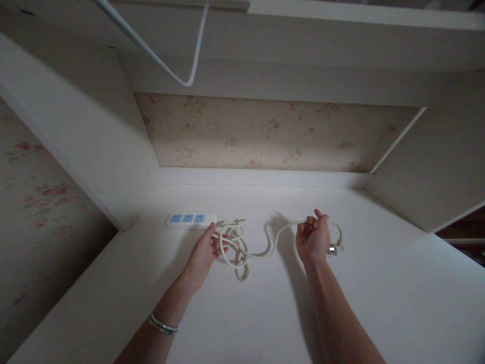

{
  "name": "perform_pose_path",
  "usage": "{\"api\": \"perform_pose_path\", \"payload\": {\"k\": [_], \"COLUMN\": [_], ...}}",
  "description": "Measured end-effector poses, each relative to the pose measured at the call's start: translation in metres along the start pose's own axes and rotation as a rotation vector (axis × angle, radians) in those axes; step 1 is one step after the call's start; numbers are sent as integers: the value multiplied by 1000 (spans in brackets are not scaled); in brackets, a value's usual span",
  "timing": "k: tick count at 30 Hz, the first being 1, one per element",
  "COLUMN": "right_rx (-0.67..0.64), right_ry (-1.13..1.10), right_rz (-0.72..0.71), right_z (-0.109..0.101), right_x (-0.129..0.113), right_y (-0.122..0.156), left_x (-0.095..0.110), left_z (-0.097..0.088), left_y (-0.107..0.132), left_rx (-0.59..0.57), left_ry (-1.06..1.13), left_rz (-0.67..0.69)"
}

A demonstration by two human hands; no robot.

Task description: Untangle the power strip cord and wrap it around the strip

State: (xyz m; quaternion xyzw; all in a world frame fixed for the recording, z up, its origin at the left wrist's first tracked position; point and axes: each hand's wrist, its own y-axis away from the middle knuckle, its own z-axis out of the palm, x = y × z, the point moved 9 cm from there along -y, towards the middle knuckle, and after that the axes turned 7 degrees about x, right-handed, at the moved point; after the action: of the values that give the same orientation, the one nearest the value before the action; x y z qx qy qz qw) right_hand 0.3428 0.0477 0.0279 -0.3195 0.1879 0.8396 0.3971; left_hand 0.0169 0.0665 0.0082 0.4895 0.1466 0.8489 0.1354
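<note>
A white power strip (191,219) with three blue socket panels lies at the back left of the white desk. Its off-white cord (237,242) lies in loose tangled loops beside it. My left hand (206,247) is at the loops, with the cord between thumb and fingers. From there a length of cord runs right to my right hand (312,237), whose fingers are curled closed around it, raised over the desk. Beyond that hand the cord bends down to its plug (335,248), which hangs to the right, partly hidden by the hand.
The white desk (242,323) spreads in front of me. Side panels (87,126) (435,151) enclose it, with floral wallpaper (242,134) at the back. Overhead are a shelf (288,55) and a bent white lamp arm or cable (185,81).
</note>
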Motion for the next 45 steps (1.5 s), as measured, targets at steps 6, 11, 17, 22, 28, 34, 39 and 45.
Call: {"api": "perform_pose_path", "payload": {"k": [6,11,17,22,28,34,39,45], "right_rx": [-28,-179,-328,-637,-1281,-1184,-898,-678], "right_ry": [72,348,910,1108,1230,1281,1282,1125], "right_rz": [6,177,-86,-360,-605,-829,-1037,-1143], "right_z": [-3,8,17,51,77,78,77,73], "right_x": [11,44,52,43,57,53,29,-2], "right_y": [-7,11,35,67,133,128,112,110], "left_x": [-3,-2,4,29,45,37,18,2], "left_z": [10,18,22,34,36,38,40,31], "left_y": [6,12,19,38,48,47,49,36], "left_rx": [-148,-222,-243,-280,-274,-395,-561,-443], "left_ry": [-49,-42,-242,-504,-513,-512,-201,66], "left_rz": [-13,23,240,570,726,672,314,-107]}}
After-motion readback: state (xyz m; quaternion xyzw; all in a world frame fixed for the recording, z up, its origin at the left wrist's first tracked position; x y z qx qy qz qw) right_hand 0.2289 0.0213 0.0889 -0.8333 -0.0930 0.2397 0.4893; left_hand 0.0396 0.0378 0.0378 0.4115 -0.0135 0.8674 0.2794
